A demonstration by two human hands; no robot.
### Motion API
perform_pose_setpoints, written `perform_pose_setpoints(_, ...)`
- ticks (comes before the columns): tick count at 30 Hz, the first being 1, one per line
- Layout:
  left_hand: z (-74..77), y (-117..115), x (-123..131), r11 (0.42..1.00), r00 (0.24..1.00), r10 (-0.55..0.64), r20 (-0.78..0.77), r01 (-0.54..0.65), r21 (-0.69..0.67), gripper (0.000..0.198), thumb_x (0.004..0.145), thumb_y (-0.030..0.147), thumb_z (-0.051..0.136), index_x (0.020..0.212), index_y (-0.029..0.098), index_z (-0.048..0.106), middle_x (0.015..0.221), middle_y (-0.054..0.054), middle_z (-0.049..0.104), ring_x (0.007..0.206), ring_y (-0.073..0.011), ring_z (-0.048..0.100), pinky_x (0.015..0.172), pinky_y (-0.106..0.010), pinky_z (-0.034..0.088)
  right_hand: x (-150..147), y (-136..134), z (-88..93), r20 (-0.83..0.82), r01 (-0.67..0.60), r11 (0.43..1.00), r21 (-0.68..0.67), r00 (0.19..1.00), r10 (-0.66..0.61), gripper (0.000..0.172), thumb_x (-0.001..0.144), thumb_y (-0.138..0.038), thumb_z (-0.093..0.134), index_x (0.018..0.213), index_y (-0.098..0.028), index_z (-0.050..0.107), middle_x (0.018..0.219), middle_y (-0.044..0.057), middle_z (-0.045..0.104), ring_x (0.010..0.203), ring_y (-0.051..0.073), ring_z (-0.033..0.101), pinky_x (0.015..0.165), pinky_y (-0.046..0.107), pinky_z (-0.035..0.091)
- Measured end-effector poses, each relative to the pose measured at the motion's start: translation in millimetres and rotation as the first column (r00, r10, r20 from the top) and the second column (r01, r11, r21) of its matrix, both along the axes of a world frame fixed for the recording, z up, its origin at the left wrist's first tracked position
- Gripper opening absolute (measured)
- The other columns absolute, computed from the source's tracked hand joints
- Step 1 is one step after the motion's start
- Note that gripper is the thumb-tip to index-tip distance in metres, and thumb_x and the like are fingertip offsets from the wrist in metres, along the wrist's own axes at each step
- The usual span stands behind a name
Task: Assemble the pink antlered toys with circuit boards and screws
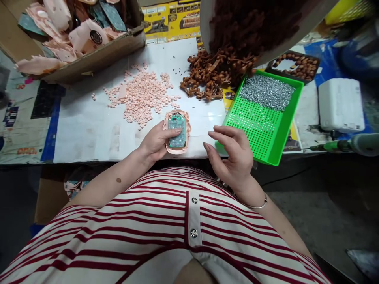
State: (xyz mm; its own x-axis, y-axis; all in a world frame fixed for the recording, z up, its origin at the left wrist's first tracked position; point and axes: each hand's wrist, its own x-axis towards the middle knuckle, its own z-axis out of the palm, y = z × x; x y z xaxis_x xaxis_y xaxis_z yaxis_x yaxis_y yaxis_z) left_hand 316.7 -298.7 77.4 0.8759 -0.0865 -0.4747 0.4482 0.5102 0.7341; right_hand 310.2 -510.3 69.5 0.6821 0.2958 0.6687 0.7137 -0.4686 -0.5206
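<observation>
My left hand (156, 142) grips a pink plastic shell with a green circuit board (177, 131) set in it, thumb resting on the board, at the near edge of the white work surface (89, 126). My right hand (232, 156) hovers just right of the shell, fingers loosely curled and apart, nothing visible in them. It sits at the near left corner of a green perforated tray (266, 130) that carries a heap of small metal screws (266, 91).
A scatter of small pink buttons (142, 96) lies beyond the shell. Brown rubber pieces (213, 75) spill from a container at the back. A cardboard box of pink shells (74, 35) is at back left. A white block (340, 104) and a green-handled tool (340, 146) are at right.
</observation>
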Motion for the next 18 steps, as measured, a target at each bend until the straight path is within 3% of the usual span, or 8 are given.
perform_pose_setpoints(5, 2.8, -8.4, 0.9, 1.0, 0.999, -0.029, 0.034, 0.029, 0.011, 0.046, 0.062, 0.016, 0.086, 0.104, 0.012, 0.068, 0.097, -0.01, 0.078, 0.089, -0.0219, 0.073, 0.087, -0.034, 0.057, -0.1, -0.9, -14.3, -0.023, -0.078, 0.995, -0.062, 0.997, 0.077, 0.017, 0.094, -0.017, 0.063, 0.11, -0.021, 0.07, 0.107, 0.011, 0.069, 0.094, 0.021, 0.069, 0.078, 0.037, 0.061)
perform_pose_setpoints(12, 5.0, -12.4, 1.4, 0.999, 0.998, -0.03, 0.05, 0.028, 0.043, 0.051, 0.061, 0.017, 0.086, 0.108, 0.013, 0.066, 0.097, -0.009, 0.077, 0.094, -0.0253, 0.074, 0.084, -0.035, 0.058, 0.8, 8.4, -26.7, 0.091, -0.083, 0.974, -0.212, 0.99, 0.104, 0.015, 0.097, -0.022, 0.062, 0.105, -0.02, 0.074, 0.102, 0.012, 0.072, 0.09, 0.02, 0.064, 0.076, 0.034, 0.055)
perform_pose_setpoints(15, 6.7, -12.9, 1.9, 0.999, 0.999, -0.032, 0.039, 0.031, 0.039, 0.048, 0.061, 0.016, 0.086, 0.105, 0.012, 0.067, 0.093, -0.009, 0.077, 0.086, -0.0222, 0.073, 0.081, -0.032, 0.057, -1.2, 4.1, -22.1, 0.11, -0.083, 0.969, -0.233, 0.988, 0.111, 0.019, 0.096, -0.018, 0.062, 0.112, -0.02, 0.073, 0.103, 0.012, 0.072, 0.09, 0.021, 0.065, 0.075, 0.035, 0.055)
perform_pose_setpoints(18, 7.1, -13.1, 4.0, 0.999, 1.0, -0.031, -0.004, 0.031, 0.035, 0.045, 0.061, 0.013, 0.085, 0.103, 0.011, 0.067, 0.089, -0.008, 0.076, 0.078, -0.0189, 0.071, 0.078, -0.031, 0.058, -8.6, -25.9, -6.4, 0.166, 0.001, 0.981, -0.195, 0.986, 0.032, 0.038, 0.089, -0.013, 0.071, 0.126, -0.023, 0.069, 0.108, 0.012, 0.073, 0.096, 0.024, 0.067, 0.081, 0.039, 0.057)
